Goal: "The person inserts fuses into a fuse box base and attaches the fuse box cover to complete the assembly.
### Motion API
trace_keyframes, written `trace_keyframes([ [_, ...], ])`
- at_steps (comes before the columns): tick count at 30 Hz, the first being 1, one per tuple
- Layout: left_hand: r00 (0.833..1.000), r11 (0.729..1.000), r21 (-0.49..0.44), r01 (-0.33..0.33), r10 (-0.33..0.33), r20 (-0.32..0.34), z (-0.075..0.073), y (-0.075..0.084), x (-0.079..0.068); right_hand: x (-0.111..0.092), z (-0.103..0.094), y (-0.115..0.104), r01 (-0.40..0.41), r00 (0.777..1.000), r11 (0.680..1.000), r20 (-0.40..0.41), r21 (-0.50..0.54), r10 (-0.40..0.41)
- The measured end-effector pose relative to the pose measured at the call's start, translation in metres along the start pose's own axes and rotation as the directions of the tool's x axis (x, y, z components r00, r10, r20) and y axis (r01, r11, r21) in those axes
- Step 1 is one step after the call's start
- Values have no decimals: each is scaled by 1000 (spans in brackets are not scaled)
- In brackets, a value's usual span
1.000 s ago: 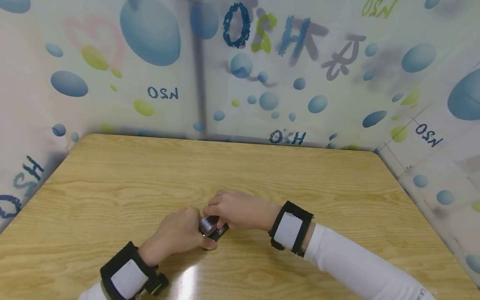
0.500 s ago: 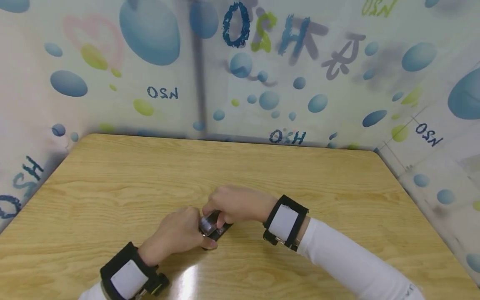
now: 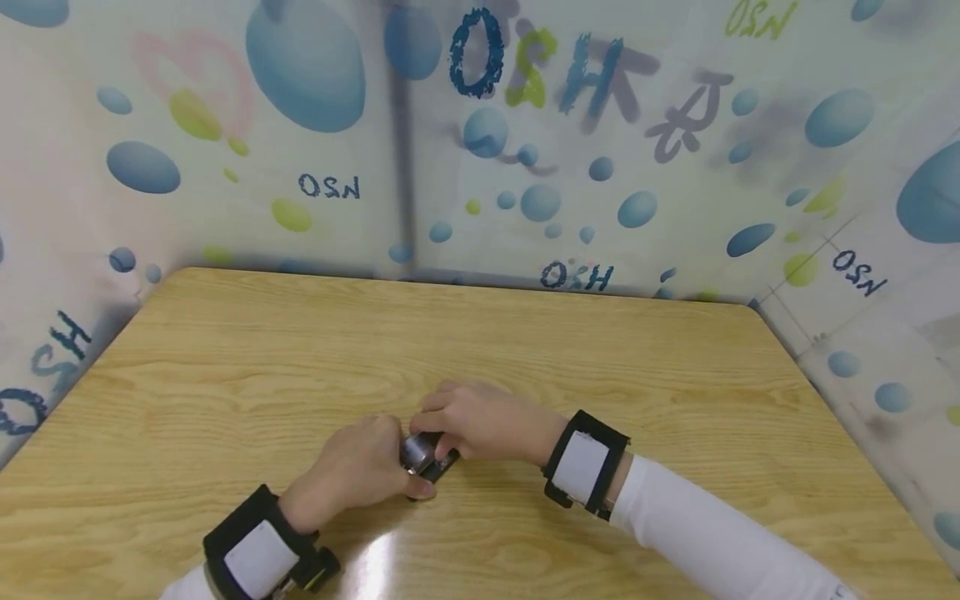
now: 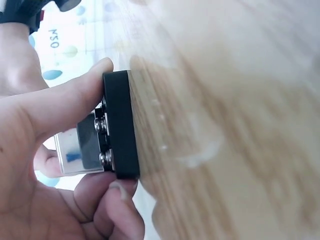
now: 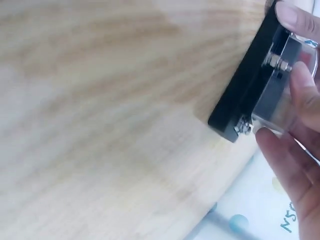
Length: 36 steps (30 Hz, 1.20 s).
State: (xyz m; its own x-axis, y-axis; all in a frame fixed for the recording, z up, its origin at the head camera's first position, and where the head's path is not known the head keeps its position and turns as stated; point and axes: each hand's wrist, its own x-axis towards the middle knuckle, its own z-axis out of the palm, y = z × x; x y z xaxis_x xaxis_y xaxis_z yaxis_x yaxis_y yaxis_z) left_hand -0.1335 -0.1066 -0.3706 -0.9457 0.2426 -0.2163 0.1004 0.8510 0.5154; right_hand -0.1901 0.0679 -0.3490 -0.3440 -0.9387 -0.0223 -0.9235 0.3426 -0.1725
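Near the front middle of the table, both hands are on a small device with a black base (image 4: 120, 125), metal screw terminals (image 4: 103, 159) and a clear housing (image 5: 277, 107). My left hand (image 3: 356, 467) grips the device from the left. Its thumb (image 4: 75, 100) lies against one end of the base and curled fingers lie at the other. My right hand (image 3: 480, 421) reaches in from the right, with thumb and fingers bent around the clear housing close to the terminals. In the head view the fingers cover much of the device, and its base appears at or just above the table.
The wooden table (image 3: 600, 358) spreads around the hands, with a glare spot in front of them. Behind it stands a patterned wall (image 3: 480, 225). Each wrist wears a black strap, the right strap (image 3: 585, 462) and the left strap (image 3: 262, 542).
My right hand shifted slightly up and left half a second ago and is now back near its earlier position, its fingers still at the device. The left hand keeps its grip in place.
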Motion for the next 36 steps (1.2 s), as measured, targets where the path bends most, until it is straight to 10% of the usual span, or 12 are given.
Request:
trace_keyframes([
  [15, 1000, 1000, 11, -18, 18, -12, 1, -2, 0, 6, -8, -7, -23, 998, 999, 61, -46, 26],
  [36, 1000, 1000, 17, -9, 9, -6, 1, -1, 1, -2, 9, 1, -36, 988, 995, -144, 89, 48],
])
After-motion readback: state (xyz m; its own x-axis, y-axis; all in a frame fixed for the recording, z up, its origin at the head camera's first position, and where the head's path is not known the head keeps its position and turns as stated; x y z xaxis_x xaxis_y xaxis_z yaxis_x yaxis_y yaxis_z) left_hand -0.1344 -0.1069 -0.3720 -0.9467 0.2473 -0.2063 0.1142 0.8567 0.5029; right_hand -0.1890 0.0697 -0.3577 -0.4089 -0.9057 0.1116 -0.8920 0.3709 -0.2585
